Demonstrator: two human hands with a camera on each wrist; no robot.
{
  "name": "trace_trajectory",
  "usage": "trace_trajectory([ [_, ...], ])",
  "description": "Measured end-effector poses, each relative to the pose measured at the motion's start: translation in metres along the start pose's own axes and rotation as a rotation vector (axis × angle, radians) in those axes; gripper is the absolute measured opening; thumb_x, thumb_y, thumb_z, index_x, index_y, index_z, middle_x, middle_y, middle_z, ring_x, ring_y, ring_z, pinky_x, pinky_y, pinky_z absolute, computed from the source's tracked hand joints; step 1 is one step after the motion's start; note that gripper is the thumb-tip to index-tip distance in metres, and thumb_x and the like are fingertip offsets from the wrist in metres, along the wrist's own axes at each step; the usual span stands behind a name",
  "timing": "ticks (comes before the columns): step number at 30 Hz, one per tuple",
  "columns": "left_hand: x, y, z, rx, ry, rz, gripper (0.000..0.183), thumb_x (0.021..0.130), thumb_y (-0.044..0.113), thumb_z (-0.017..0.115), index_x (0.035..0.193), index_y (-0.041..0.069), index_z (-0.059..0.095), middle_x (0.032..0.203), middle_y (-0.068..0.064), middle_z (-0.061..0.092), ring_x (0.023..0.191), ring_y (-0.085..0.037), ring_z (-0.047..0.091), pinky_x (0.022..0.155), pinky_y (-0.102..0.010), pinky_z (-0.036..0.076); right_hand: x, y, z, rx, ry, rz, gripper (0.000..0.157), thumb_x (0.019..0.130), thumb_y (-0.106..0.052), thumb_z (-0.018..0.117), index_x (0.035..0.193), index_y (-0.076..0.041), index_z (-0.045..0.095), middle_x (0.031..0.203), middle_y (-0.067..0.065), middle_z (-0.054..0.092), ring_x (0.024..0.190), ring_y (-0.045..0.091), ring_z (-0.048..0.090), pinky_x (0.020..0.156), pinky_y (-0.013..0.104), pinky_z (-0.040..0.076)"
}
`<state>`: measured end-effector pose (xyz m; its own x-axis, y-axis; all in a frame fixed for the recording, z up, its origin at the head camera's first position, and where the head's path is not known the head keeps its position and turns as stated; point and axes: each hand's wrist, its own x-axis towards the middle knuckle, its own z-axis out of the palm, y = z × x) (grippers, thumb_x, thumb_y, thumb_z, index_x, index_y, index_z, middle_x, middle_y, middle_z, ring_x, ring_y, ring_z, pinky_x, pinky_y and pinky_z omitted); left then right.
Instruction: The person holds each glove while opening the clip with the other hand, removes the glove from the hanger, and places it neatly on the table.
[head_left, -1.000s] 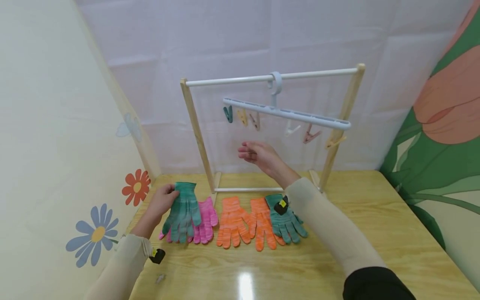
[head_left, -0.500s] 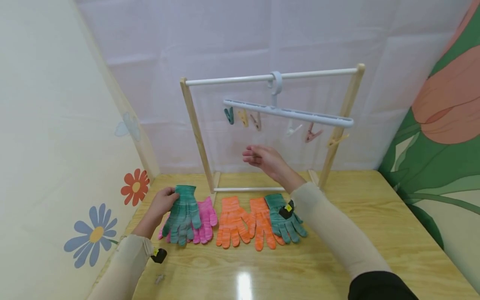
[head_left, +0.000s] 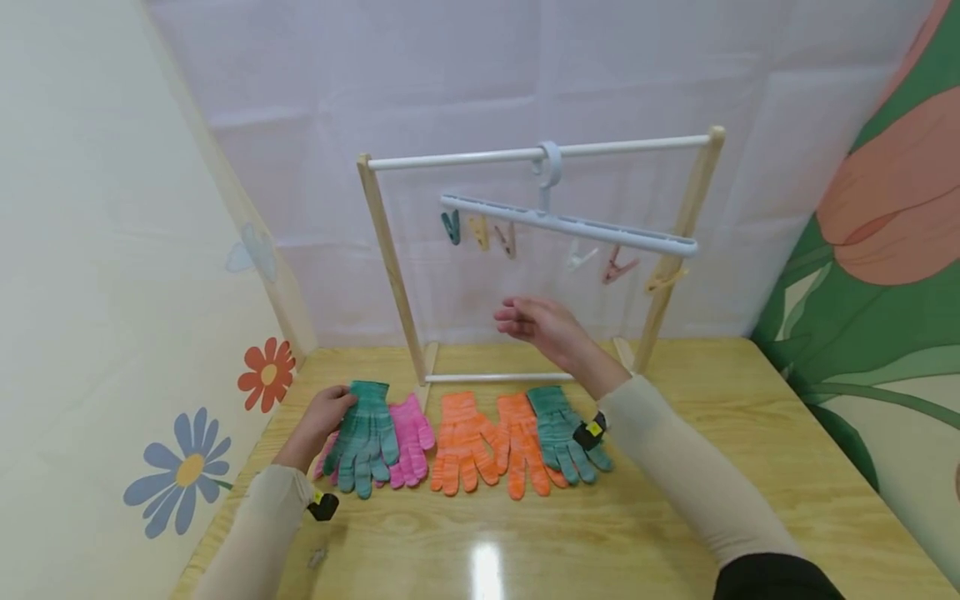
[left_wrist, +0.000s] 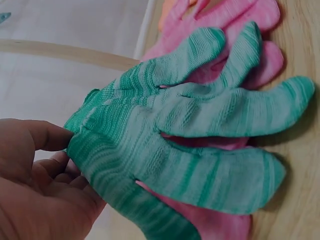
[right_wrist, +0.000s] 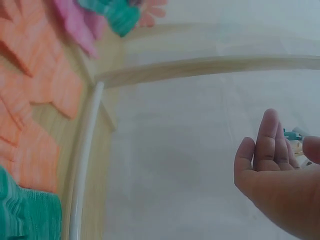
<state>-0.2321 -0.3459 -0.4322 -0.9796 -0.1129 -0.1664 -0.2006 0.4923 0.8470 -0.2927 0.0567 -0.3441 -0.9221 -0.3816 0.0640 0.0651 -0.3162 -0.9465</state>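
At the left of the head view my left hand [head_left: 327,415] pinches a green striped knit glove [head_left: 365,442] near its cuff. The glove's fingers hang down over pink gloves [head_left: 411,442] lying on the table. In the left wrist view the thumb [left_wrist: 47,135] presses the cuff edge of the green glove [left_wrist: 150,125]. My right hand [head_left: 547,329] is in the air in front of the rack, below the hanger [head_left: 570,225], holding nothing, its fingers loosely bent. Several clothespins hang from the hanger, among them a green clothespin [head_left: 451,227] and a pink clothespin [head_left: 618,267].
A wooden rack [head_left: 390,267] with a white top bar [head_left: 465,158] stands at the back of the table [head_left: 420,542]. Two orange gloves [head_left: 462,446] and another green glove [head_left: 555,425] lie in a row before it. Painted walls flank both sides.
My left hand has lowered the green glove slightly toward the table. My right hand has moved a little right and down, away from the hanger.
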Motion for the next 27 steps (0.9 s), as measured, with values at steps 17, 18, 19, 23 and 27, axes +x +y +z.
trace_trajectory([
  [17,0.005,-0.01,0.005,0.305,0.087,0.065,0.046,0.101,0.016,0.047,0.14,-0.01,0.049,0.137,-0.033,0.053,0.125,-0.046,0.052,0.1,-0.056,0.046,-0.039,0.012,-0.045,-0.107,0.064,-0.027,0.045,0.109,-0.021,0.047,0.141,0.01,0.045,0.105,-0.001,0.073,0.095,0.011,0.071,0.1,0.033,0.052],
  [18,0.005,-0.009,0.005,0.323,0.09,0.078,0.046,0.101,0.015,0.048,0.139,-0.01,0.05,0.138,-0.033,0.052,0.125,-0.047,0.051,0.1,-0.057,0.046,-0.042,0.013,-0.049,-0.109,0.066,-0.029,0.043,0.109,-0.021,0.047,0.14,0.009,0.047,0.105,-0.001,0.073,0.095,0.011,0.071,0.1,0.033,0.052],
  [19,0.005,-0.008,0.005,0.34,0.095,0.091,0.045,0.101,0.014,0.048,0.138,-0.011,0.05,0.138,-0.034,0.052,0.126,-0.048,0.051,0.1,-0.057,0.046,-0.044,0.014,-0.052,-0.106,0.065,-0.033,0.042,0.109,-0.021,0.048,0.138,0.008,0.049,0.105,-0.001,0.073,0.095,0.011,0.071,0.098,0.031,0.053],
  [23,0.003,-0.005,0.006,0.414,0.105,0.163,0.043,0.099,0.012,0.049,0.134,-0.011,0.053,0.137,-0.034,0.052,0.125,-0.049,0.051,0.099,-0.058,0.046,-0.055,0.017,-0.064,-0.078,0.053,-0.04,0.029,0.109,-0.02,0.048,0.128,0.0,0.056,0.104,-0.002,0.074,0.095,0.011,0.072,0.095,0.028,0.054],
  [27,-0.001,0.0,0.009,0.451,0.108,0.244,0.042,0.099,0.012,0.052,0.133,-0.011,0.054,0.135,-0.034,0.053,0.124,-0.048,0.051,0.101,-0.059,0.045,-0.065,0.018,-0.074,-0.084,0.062,-0.047,0.024,0.109,-0.02,0.046,0.125,-0.005,0.056,0.106,-0.005,0.074,0.096,0.01,0.071,0.097,0.027,0.052],
])
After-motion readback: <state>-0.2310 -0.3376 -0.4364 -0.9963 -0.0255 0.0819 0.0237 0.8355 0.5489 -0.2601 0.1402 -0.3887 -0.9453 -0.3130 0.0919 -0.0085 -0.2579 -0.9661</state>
